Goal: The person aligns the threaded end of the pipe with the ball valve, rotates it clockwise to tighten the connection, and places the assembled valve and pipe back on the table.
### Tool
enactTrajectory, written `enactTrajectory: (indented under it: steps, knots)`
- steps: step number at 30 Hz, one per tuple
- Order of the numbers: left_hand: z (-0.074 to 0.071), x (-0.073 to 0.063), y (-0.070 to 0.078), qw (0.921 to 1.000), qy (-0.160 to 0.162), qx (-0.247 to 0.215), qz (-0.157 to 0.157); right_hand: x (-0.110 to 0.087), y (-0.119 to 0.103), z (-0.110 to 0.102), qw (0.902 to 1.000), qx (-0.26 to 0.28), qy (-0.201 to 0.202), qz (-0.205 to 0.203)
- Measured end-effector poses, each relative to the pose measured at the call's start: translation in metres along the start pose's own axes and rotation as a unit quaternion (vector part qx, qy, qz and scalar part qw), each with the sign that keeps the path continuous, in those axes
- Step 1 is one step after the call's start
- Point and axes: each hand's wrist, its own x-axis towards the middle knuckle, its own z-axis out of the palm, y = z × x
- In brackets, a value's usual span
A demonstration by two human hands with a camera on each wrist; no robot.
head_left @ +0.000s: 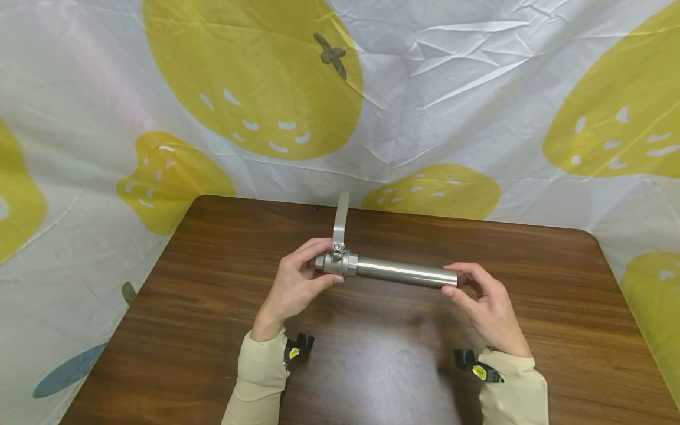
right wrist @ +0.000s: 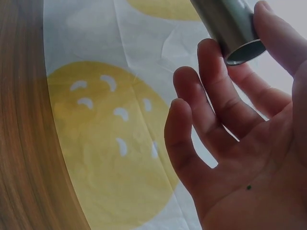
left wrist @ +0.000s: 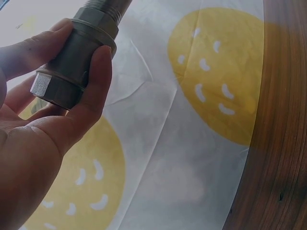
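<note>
A steel ball valve (head_left: 336, 263) with a long flat lever handle (head_left: 342, 218) is joined to a smooth metal pipe (head_left: 406, 271). My left hand (head_left: 297, 283) grips the valve body, thumb in front and fingers behind. In the left wrist view the valve's hex end (left wrist: 57, 88) faces my palm, and threads show at the far end of its nut. My right hand (head_left: 489, 304) pinches the pipe's free end between thumb and fingers. The right wrist view shows the pipe's open round mouth (right wrist: 245, 51). The pipe lies nearly level, held above the table.
A brown wood-grain table (head_left: 212, 307) with rounded corners spreads beneath both hands. Behind it and along its sides hangs a white cloth (head_left: 457, 106) printed with yellow fruit shapes. Small black devices, one a wrist camera (head_left: 478, 369), are strapped at the sleeve cuffs.
</note>
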Motion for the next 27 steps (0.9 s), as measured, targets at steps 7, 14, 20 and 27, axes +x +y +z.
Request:
enactTrajectory:
  steps: [7, 14, 20, 27]
  knots:
    - [0.0001, 0.0000, -0.0016, 1.0000, -0.002, 0.001, 0.003, 0.0000, -0.0012, 0.0009, 0.9998, -0.007, 0.005, 0.019]
    - [-0.0001, 0.0000, -0.0018, 1.0000, -0.002, 0.003, 0.002, -0.0002, -0.0016, 0.0022, 0.9997, -0.003, 0.012, 0.023]
    - [0.0000, 0.0004, -0.0028, 1.0000, -0.001, 0.004, 0.002, 0.0009, -0.0020, 0.0031, 0.9995, -0.003, 0.020, 0.023]
    - [0.0011, 0.0003, -0.0022, 1.0000, 0.002, 0.002, 0.002, 0.0016, -0.0025, 0.0023, 0.9999, -0.004, 0.009, 0.007]
